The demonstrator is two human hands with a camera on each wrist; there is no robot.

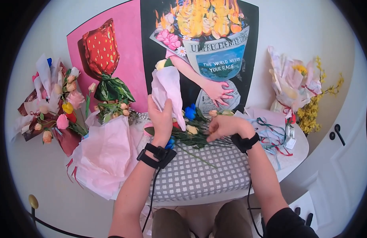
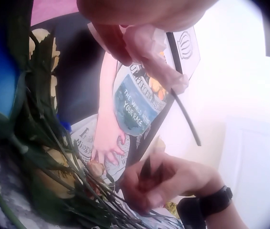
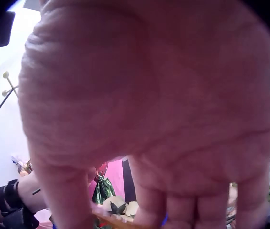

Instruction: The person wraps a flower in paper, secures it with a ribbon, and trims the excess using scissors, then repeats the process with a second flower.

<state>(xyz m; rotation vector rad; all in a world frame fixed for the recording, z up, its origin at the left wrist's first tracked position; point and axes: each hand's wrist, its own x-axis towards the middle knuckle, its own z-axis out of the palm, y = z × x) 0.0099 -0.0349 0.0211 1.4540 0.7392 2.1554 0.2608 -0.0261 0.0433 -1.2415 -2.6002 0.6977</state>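
My left hand [image 1: 161, 119] grips a pale pink paper wrap [image 1: 167, 89], held raised above the table. From its top pokes a cream flower [image 1: 161, 64] with a green leaf; in the left wrist view a dark stem [image 2: 187, 117] sticks out of the gathered paper [image 2: 156, 59]. Over the loose flowers my right hand [image 1: 227, 126] reaches down, fingers loosely bent, thumb apart from them in the right wrist view. Below it lie green stems [image 1: 197, 139], a cream rose [image 1: 192, 130] and a blue flower [image 1: 190, 112].
A grey patterned cloth [image 1: 203, 174] covers the table's middle. Pink tissue sheets [image 1: 106, 152] lie left; ribbons [image 1: 272, 135] lie right. Bouquets stand at both sides, one with pink roses [image 1: 75, 98], another in pale paper [image 1: 284, 79]. A painted poster [image 1: 219, 63] rises behind.
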